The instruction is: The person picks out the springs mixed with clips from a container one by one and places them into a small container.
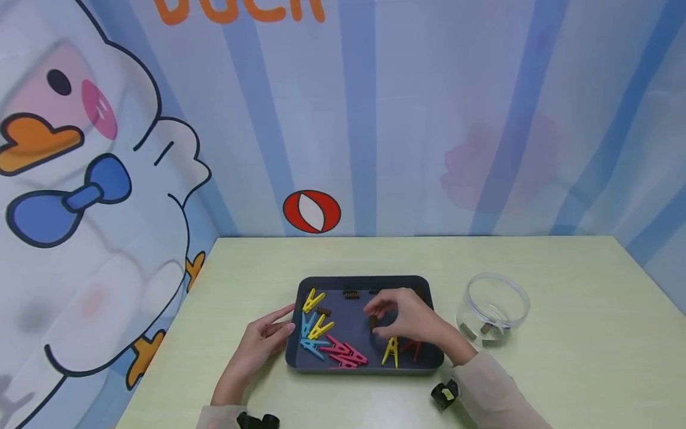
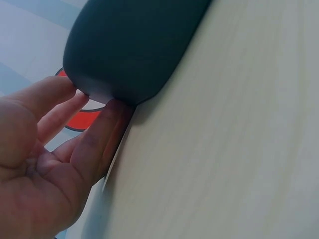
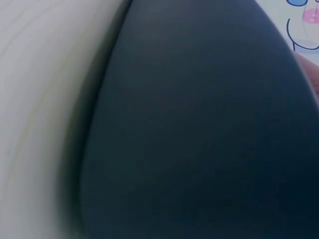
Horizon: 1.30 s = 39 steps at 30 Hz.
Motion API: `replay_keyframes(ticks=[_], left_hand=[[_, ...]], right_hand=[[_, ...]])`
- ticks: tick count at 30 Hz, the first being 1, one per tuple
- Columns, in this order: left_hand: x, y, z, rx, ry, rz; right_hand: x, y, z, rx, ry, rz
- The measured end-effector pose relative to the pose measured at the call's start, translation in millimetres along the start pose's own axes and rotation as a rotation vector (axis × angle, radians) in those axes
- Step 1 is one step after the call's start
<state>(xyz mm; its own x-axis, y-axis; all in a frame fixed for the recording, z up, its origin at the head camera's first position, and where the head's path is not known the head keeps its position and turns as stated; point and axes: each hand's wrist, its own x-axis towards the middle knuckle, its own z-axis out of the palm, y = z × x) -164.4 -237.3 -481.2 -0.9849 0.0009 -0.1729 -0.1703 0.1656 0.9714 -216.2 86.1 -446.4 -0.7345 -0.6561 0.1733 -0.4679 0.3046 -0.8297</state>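
A dark grey tray [image 1: 364, 370] on the table holds yellow, blue and pink clothespins and several small brown coil springs. My left hand [image 1: 262, 336] holds the tray's left end, thumb and fingers against the edge, also seen close up in the left wrist view. Over the tray's right half, my right hand [image 1: 409, 313] pinches a brown spring [image 1: 373, 323] between thumb and forefinger. Another spring [image 1: 351, 294] lies by the far rim. Below the right hand are a yellow clothespin [image 1: 391, 350] and a partly covered red one. The tray's outer wall [image 3: 189, 124] fills most of the right wrist view.
To the right of the tray stands a clear round container [image 1: 495, 307] with several small grey pieces at its bottom. The pale table [image 1: 589, 333] ends at a printed backdrop [image 1: 407, 119]. A wrist camera [image 1: 445, 394] sits near the tray's lower right corner.
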Motion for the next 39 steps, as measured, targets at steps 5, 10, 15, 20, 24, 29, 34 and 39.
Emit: replay_keyframes(ticks=[5,10,15,20,24,29,34,39], left_hand=[[0.0,-0.4,-0.6,-0.012,0.005,-0.003],[-0.4,-2.3,-0.3,-0.008,0.011,-0.022],[-0.4,-3.4,-0.3,-0.007,0.011,-0.016],[-0.3,-3.0,-0.2,-0.010,0.010,-0.013],[-0.9,-2.5,-0.1,-0.012,0.007,-0.011],[-0.7,-2.2,0.2,-0.011,0.005,-0.009],[-0.5,-1.8,0.5,-0.003,0.006,-0.009],[-0.3,-0.4,0.9,0.003,0.011,-0.013]], right_hand=[[-1.5,-0.8,-2.2,-0.002,0.007,0.003],[-4.5,0.4,-5.2,0.007,0.013,-0.005],[-8.3,0.6,-9.2,0.012,0.019,-0.002],[-11.5,-0.1,-13.6,-0.005,0.033,0.001],[-13.2,-0.8,-17.1,-0.021,0.045,0.005],[-15.3,-1.5,-21.5,-0.032,0.055,0.010],[-17.7,-2.5,-25.1,-0.042,0.069,0.009],[-20.3,-3.1,-28.5,-0.049,0.082,0.006]])
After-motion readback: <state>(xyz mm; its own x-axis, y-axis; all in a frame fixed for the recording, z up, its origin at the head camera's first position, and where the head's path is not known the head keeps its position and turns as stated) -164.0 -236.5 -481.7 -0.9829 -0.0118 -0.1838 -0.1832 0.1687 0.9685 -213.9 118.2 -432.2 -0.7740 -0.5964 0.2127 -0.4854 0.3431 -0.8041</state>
